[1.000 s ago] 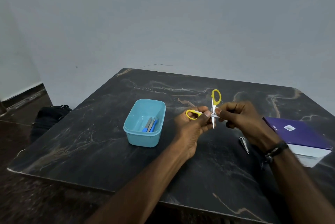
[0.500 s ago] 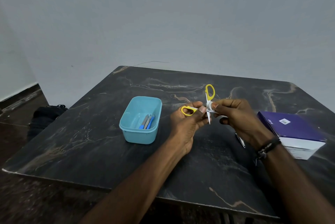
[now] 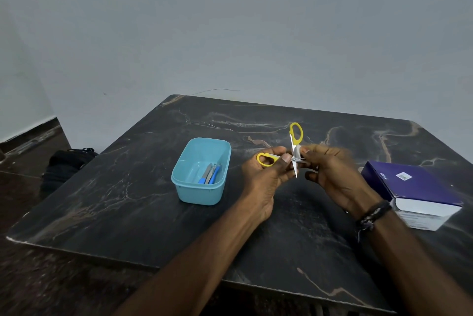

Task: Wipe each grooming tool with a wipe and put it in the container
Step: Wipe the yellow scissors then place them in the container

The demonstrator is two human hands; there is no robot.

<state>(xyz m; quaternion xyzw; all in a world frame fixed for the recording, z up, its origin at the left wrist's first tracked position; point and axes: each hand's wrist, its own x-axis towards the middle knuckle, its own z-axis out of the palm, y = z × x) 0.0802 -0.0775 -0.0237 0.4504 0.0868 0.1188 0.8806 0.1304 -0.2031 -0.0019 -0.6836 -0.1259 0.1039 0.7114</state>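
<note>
Two hands (image 3: 266, 172) (image 3: 332, 175) pinching scissors (image 3: 294, 154), container (image 3: 202, 172) left, box (image 3: 414, 187) right

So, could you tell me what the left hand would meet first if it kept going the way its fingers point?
The left hand points rightward, holding the scissors. Straight on, it would likely meet the right hand, which pinches a white wipe on the blade. Depth looks similar, though that is uncertain.
</note>
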